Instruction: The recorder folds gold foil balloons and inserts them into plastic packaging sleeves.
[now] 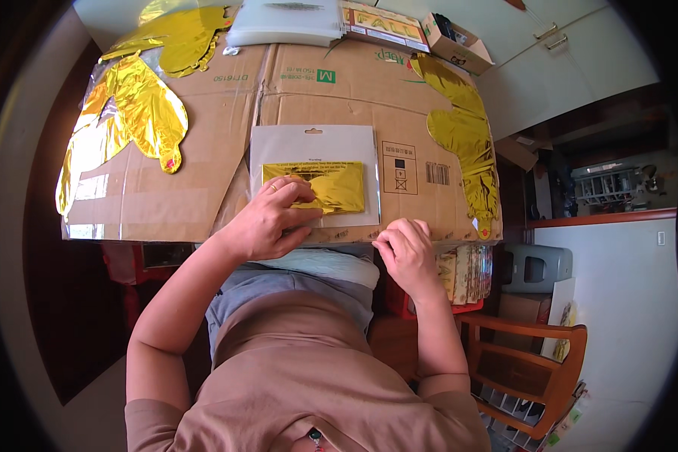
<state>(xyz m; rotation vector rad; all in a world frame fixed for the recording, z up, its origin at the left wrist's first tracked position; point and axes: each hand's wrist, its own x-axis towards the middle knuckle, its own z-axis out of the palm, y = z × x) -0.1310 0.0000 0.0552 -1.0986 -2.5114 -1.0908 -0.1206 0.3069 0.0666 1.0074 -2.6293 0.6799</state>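
Observation:
A clear-fronted, white-backed plastic bag [316,143] with a hang hole lies on the cardboard in front of me. Inside or on it rests a folded gold foil balloon [343,188], flat and shiny; which of the two I cannot tell. My left hand [273,215] lies on the balloon's left part, fingers stretched over it and thumb apart. Just right of the bag's lower corner, at the cardboard's front edge, my right hand [407,252] is closed with its fingertips curled in. Whatever those fingers might pinch is too small to make out.
Flattened cardboard [203,113] covers the work surface. Gold foil balloons lie at the left [139,113] and right [459,135]. At the back stand a stack of clear bags [286,22], a printed flat box [384,29] and a small open carton [467,53]. A wooden chair [523,331] stands at right.

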